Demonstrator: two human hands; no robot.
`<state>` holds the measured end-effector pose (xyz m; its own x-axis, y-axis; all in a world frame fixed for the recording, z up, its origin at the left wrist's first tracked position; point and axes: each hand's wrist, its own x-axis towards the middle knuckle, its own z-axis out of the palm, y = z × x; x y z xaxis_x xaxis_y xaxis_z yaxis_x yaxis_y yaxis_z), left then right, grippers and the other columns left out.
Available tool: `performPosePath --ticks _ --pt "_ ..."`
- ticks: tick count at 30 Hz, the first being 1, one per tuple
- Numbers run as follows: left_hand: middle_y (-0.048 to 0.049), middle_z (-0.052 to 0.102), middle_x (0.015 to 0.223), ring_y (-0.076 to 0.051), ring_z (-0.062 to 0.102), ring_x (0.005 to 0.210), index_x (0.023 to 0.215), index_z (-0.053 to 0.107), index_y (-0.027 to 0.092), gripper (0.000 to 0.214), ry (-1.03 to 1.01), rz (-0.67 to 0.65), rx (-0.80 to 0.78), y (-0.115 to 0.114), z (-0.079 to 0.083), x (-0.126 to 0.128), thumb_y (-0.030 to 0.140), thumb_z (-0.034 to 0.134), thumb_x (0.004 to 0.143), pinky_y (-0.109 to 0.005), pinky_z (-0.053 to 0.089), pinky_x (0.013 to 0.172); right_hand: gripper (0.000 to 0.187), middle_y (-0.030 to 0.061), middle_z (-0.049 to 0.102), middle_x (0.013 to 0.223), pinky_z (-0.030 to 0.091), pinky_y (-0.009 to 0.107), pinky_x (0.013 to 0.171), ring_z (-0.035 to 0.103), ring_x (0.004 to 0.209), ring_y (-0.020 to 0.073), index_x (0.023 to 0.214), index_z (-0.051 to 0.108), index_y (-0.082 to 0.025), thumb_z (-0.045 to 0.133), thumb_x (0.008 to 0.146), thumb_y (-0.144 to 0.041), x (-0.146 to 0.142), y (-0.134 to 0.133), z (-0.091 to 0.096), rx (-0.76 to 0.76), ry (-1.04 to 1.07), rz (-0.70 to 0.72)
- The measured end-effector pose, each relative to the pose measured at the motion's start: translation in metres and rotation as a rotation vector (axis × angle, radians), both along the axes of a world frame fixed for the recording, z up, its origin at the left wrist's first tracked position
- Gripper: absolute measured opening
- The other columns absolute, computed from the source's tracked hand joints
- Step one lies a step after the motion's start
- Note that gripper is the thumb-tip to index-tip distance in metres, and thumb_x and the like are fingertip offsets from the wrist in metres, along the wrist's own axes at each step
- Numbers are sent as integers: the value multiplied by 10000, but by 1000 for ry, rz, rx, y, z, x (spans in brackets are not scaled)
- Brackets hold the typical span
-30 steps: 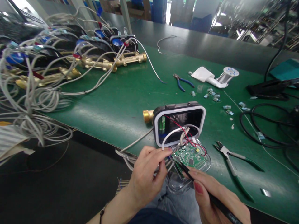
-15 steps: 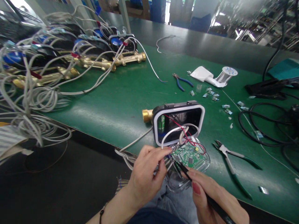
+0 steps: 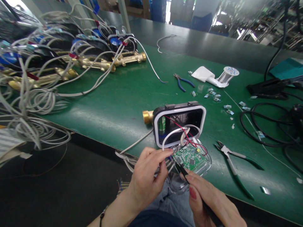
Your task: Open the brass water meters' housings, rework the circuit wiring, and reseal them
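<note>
In the head view my left hand [image 3: 149, 171] pinches a white cable [image 3: 168, 135] at the left edge of a green circuit board [image 3: 190, 157]. My right hand [image 3: 210, 197] grips black tweezers [image 3: 183, 172], their tips down at the board's lower left. The board lies in a clear plastic cover [image 3: 206, 167] at the table edge. Behind it stands a black housing with a white seal [image 3: 204, 116], open side towards me. Red and black wires [image 3: 176, 121] run from the housing to the board. A brass threaded fitting [image 3: 147, 117] sticks out at the housing's left.
Green-handled pliers [image 3: 233, 165] lie at right, blue-handled cutters [image 3: 182, 82] farther back. Beyond are a solder spool [image 3: 228, 75] and several small parts [image 3: 212, 92]. Brass meters [image 3: 129, 59] with coiled grey cables [image 3: 44, 97] crowd the left. A black cord [image 3: 246, 127] loops at far right.
The view has shifted slightly. My right hand and the tweezers have moved a little to the left along the board's edge; my left hand keeps its pinch on the cable.
</note>
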<state>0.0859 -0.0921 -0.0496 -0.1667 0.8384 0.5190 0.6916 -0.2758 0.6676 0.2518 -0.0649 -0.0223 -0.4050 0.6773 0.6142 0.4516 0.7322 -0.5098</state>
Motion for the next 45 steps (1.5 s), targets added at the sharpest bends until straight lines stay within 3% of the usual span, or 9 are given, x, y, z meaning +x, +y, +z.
performPosePath --ticks 8,19,24,30,35,41,45 --pt "-51 680 987 -144 574 878 1105 596 164 343 -25 17 -14 -2 -1 0 -9 497 826 -283 486 756 222 14 729 932 547 193 814 701 817 125 1014 664 -189 561 839 -101 -6 -7 -13 -33 116 -35" --pt "-45 662 960 -147 557 849 1095 591 180 322 -45 31 -35 0 -1 1 13 485 841 -294 478 747 268 43 727 953 592 258 766 706 841 174 1084 641 -175 551 844 -98 -3 -6 -20 -54 166 61" --pt "-44 646 900 -148 555 814 1074 604 177 299 -19 52 -45 1 1 1 27 478 848 -284 470 708 180 11 734 825 596 249 731 714 748 181 947 686 -190 551 845 -128 -12 -5 -17 -125 292 -114" --pt "-32 626 898 -126 541 757 1112 576 167 304 -3 85 -41 0 1 2 42 491 848 -253 463 696 230 28 732 886 579 245 789 708 815 169 998 666 -160 568 818 -56 -12 -5 -17 -105 230 -20" --pt "-33 615 932 -120 533 773 1129 552 154 318 9 83 -33 0 0 1 36 498 839 -244 457 722 186 23 730 825 587 255 729 709 764 157 967 655 -175 504 879 -113 -2 -4 -11 -101 300 -92" --pt "-32 603 935 -118 522 778 1141 550 151 326 19 77 -49 0 -1 2 27 489 845 -245 449 743 199 22 727 913 555 211 806 696 860 130 1031 628 -170 543 861 -110 8 -2 -7 -113 111 59" --pt "-34 600 942 -121 518 787 1150 550 148 332 21 68 -53 0 -1 2 28 492 846 -248 445 751 184 17 724 904 548 209 821 693 858 124 1021 633 -170 544 871 -114 3 -3 -8 -139 99 48"
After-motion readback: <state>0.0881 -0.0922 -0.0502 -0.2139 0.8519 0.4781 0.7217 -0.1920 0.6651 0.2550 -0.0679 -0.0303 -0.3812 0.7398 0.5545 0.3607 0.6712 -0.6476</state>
